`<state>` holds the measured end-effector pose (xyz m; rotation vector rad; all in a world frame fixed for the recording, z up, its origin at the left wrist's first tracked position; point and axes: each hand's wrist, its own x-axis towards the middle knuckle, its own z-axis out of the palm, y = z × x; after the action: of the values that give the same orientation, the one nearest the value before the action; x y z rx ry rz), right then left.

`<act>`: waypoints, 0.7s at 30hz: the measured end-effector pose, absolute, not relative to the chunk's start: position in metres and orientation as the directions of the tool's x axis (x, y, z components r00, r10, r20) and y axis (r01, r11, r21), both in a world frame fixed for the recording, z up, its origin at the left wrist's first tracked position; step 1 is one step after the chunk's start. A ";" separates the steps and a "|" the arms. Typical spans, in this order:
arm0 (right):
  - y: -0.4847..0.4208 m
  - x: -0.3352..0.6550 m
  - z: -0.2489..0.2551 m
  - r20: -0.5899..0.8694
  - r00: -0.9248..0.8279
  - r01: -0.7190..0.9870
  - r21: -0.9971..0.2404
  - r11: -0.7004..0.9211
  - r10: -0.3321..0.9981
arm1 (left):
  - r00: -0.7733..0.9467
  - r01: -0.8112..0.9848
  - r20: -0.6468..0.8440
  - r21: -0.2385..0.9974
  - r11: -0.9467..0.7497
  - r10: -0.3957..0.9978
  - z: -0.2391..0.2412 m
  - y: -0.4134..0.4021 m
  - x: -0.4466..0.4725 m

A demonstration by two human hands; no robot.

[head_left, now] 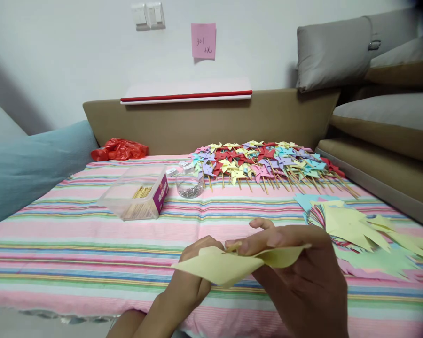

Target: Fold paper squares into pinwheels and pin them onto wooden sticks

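Note:
A pale yellow paper pinwheel (218,267) is held up over the near edge of the bed or couch, its blades folded inward. My right hand (299,272) grips it from the right, the fingertips pressing on its middle, where a small yellowish bit shows, and the thumb underneath. Behind and below the paper, my left hand (193,267) is closed with its fingers curled; the paper hides what is in it. To the right lies a stack of cut paper sheets (352,227) with yellow ones on top.
Many finished pinwheels on sticks (261,164) lie at the back right. A clear plastic box (137,206) of wooden sticks and a round clear tub (190,185) of small metal pieces stand on the striped cloth (74,253). A red plastic bag (120,149) lies back left; cushions (391,122) pile up right.

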<state>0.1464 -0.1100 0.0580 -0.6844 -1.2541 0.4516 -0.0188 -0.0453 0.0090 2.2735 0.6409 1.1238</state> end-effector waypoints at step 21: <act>-0.092 0.150 0.036 0.223 0.223 -0.395 -0.869 0.297 0.949 | 0.682 0.364 0.505 0.393 -0.845 0.529 0.008 -0.033 -0.035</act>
<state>0.1500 -0.0922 0.0361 -0.7756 -0.8864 1.0684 -0.0354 -0.0331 0.0083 2.6349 0.7134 0.9110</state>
